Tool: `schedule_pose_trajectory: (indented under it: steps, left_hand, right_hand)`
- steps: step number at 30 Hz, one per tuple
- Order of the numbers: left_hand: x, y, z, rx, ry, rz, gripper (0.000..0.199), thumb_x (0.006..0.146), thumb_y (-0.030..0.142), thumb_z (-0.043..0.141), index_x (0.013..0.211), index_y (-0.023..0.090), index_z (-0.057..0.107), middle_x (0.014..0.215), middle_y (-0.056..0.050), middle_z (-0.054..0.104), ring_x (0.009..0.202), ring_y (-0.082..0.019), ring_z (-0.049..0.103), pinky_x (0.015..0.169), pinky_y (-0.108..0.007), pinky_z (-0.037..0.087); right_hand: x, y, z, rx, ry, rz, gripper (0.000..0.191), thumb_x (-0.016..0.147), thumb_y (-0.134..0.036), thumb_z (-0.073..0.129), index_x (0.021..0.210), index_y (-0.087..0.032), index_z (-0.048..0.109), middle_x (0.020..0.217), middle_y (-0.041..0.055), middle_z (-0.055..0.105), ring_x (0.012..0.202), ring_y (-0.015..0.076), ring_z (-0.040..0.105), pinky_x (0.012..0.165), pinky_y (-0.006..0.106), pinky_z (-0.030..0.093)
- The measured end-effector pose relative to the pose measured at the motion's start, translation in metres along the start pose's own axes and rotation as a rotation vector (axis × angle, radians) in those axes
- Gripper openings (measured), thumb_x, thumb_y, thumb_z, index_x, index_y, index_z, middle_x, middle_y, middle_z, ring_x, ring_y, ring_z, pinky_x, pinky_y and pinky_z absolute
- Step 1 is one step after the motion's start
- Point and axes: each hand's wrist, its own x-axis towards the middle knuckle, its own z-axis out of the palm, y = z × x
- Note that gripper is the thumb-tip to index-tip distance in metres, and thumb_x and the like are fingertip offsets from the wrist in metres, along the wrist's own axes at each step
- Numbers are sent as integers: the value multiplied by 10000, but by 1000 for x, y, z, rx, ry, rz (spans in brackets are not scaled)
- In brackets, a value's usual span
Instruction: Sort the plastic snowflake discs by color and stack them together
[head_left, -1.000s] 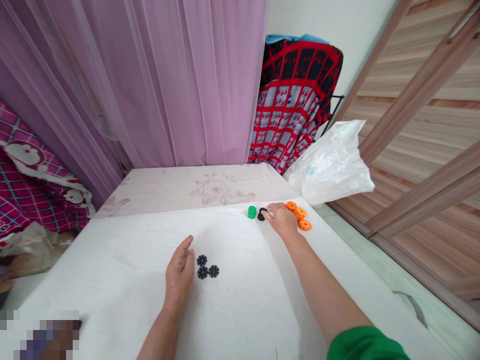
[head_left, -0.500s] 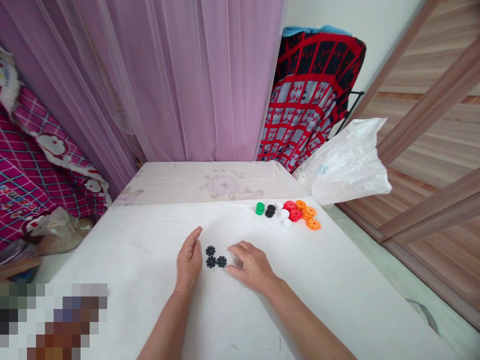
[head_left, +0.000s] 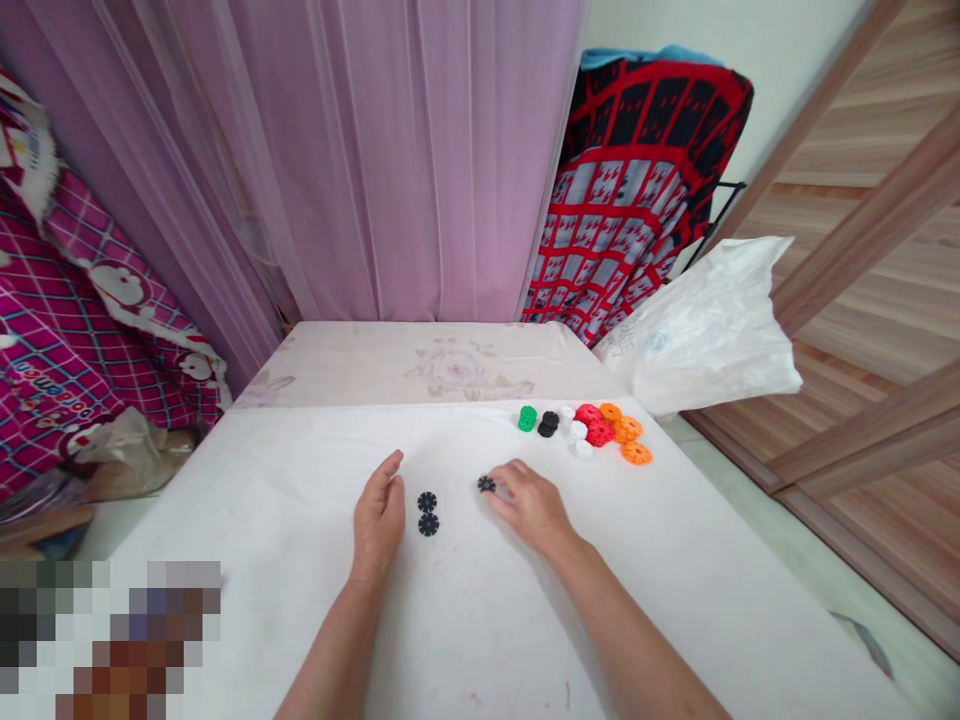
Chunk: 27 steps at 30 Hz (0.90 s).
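Between the thumb and fingers of my right hand (head_left: 531,503) is a small black notched disc (head_left: 486,484), a snowflake-shaped building piece. Two more black discs lie flat on the white cloth: an upper one (head_left: 427,502) and a lower one (head_left: 428,525), one just behind the other. My left hand (head_left: 380,518) rests on its edge just left of this pair, fingers stretched out and holding nothing; a small gap separates it from the discs.
At the table's far right lie green discs (head_left: 527,419), black discs (head_left: 548,425), white discs (head_left: 583,449), red discs (head_left: 599,432) and orange discs (head_left: 636,453). A white plastic bag (head_left: 712,330) hangs at the right edge. A pink curtain (head_left: 420,160) stands behind the table (head_left: 300,640).
My right hand has closed on the right-hand black disc and carried it right and slightly away from the other two. My left hand has stayed in place. The view has shifted slightly.
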Motion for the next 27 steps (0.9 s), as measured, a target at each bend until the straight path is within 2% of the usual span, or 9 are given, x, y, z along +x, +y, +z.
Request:
schedule_pose_trajectory:
  steps: [3, 5, 7, 10, 17, 21, 24, 27]
  left_hand:
    - [5, 1, -7, 10, 53, -5, 353, 873, 342, 516, 1184, 227, 637, 1277, -71, 656, 1216, -210, 588, 1113, -415, 392]
    - [8, 2, -12, 38, 90, -9, 354, 873, 344, 517, 1180, 221, 642, 1266, -72, 663, 1210, -211, 591, 1113, -410, 392]
    - [11, 3, -16, 78, 120, -11, 356, 872, 345, 518, 1177, 216, 647, 1257, -72, 668, 1203, -210, 594, 1111, -402, 394]
    - [12, 4, -20, 120, 147, -14, 361, 876, 348, 514, 1184, 215, 649, 1258, -71, 668, 1200, -212, 595, 1104, -396, 401]
    - [12, 3, -20, 122, 122, -21, 373, 878, 363, 524, 1204, 226, 644, 1282, -65, 655, 1232, -217, 573, 1116, -396, 385]
    - [12, 2, -20, 102, 112, -36, 382, 874, 331, 520, 1220, 217, 634, 1286, -69, 652, 1226, -211, 578, 1118, -397, 382]
    - [12, 0, -19, 77, 118, -37, 375, 873, 305, 506, 1214, 216, 636, 1283, -68, 654, 1224, -205, 580, 1116, -395, 385]
    - [13, -3, -18, 66, 140, -11, 357, 872, 282, 495, 1191, 223, 645, 1272, -57, 661, 1221, -197, 582, 1125, -393, 375]
  right_hand:
    - [19, 41, -30, -74, 181, 205, 221, 866, -349, 582, 1023, -227, 677, 979, 31, 657, 772, 153, 606, 696, 266, 434]
    - [33, 63, -49, -155, 247, 313, 242, 862, -359, 591, 1033, -214, 684, 996, 47, 663, 798, 171, 611, 696, 280, 432]
    - [45, 78, -60, -220, 253, 362, 246, 872, -357, 589, 1038, -206, 688, 1009, 56, 671, 830, 183, 618, 713, 290, 433]
    - [58, 88, -65, -286, 223, 376, 259, 891, -375, 579, 1052, -206, 691, 1035, 67, 679, 896, 196, 627, 729, 292, 432]
    - [67, 91, -63, -346, 150, 369, 267, 914, -392, 564, 1052, -205, 695, 1065, 79, 679, 971, 198, 626, 729, 275, 419]
    - [58, 87, -62, -321, 200, 351, 256, 904, -378, 580, 1053, -201, 690, 1040, 76, 679, 963, 203, 621, 713, 275, 410]
    - [43, 70, -52, -223, 231, 277, 201, 917, -319, 541, 1002, -223, 694, 1018, 45, 681, 900, 176, 625, 701, 262, 400]
    - [27, 36, -30, -91, 112, 162, 188, 913, -256, 513, 897, -232, 699, 958, 13, 689, 831, 141, 628, 702, 239, 395]
